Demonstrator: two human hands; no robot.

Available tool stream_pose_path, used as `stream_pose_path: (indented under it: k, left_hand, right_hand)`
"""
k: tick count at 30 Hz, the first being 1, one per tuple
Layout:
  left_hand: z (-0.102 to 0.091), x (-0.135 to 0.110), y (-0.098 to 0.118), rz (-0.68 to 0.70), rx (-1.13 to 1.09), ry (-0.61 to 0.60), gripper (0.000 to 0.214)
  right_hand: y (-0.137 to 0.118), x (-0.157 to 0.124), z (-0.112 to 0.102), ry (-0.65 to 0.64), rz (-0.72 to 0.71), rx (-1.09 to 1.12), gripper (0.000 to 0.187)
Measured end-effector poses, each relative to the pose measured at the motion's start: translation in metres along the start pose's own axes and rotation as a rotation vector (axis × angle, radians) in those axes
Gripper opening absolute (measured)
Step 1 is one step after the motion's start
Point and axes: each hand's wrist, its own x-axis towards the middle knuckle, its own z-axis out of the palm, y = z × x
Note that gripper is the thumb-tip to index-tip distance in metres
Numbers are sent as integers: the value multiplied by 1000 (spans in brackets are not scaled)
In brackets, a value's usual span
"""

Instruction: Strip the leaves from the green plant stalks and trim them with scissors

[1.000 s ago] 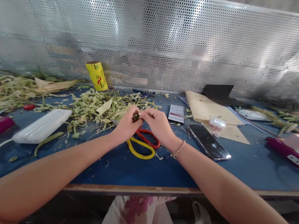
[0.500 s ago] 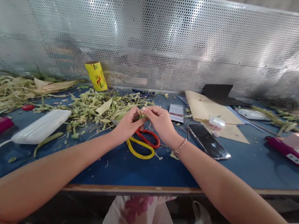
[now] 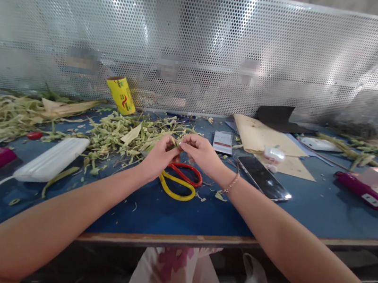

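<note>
My left hand (image 3: 160, 157) and my right hand (image 3: 201, 154) meet above the blue table, fingertips pinched close together. Between them is a small bit of pale green plant (image 3: 176, 143), mostly covered by the fingers. Both hands are closed on it. Just below them lie scissors (image 3: 180, 196) with one yellow and one red handle; their blades are largely hidden under my left hand. Behind and left of the hands spreads a heap of dried green plant pieces (image 3: 114, 134).
A yellow cardboard tube (image 3: 121, 96) stands tilted by the perforated metal panel (image 3: 213, 35). To the right are a black phone (image 3: 264, 179), a small card box (image 3: 223, 142) and brown paper (image 3: 265, 137). A white corded device (image 3: 51, 160) and longer dried strips (image 3: 6, 117) lie left.
The fingers have shifted slightly; my right hand has drawn a little to the right and its fingers are more curled. Scissors and heap stay in place.
</note>
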Motion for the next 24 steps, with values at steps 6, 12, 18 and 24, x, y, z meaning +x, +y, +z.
stream_pose_path:
  k: [6,12,18,24]
  left_hand:
    - [-1,0,0,2,10,-10,28]
    - [-2,1,-2,32,67,-44,23]
    - [-1,-1,-1,59,78,-52,19]
    - [-1,0,-4,57,49,-45,18]
  right_hand:
    - [4,3,-1,90,-60,39,17]
    - [9,6,1,98,-11,120,17]
    - [11,7,3,156,0,162,17]
    - [12,6,4,187,7,140,16]
